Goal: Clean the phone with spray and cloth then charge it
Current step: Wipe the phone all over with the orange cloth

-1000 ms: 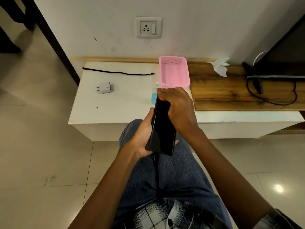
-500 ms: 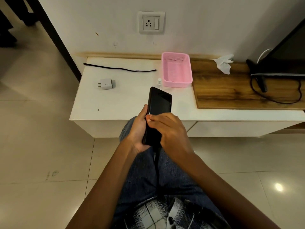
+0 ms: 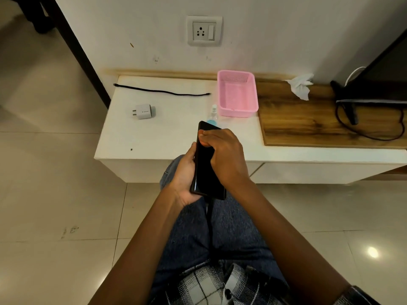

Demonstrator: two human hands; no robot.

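Left grip (image 3: 186, 172) cradles the black phone (image 3: 206, 164) from beneath. Right grip (image 3: 222, 155) curls over its screen; whether it holds a cloth is unclear.

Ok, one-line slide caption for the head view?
Left hand holds the phone while right hand rubs its screen; spray bottle waits behind.

I have a single head-worn view, wide-angle, looking forward and steeply down from above the lap. It sits close over the hands, faces the white worktop (image 3: 167, 137) against the wall, and takes in the wall socket (image 3: 204, 31) at top.
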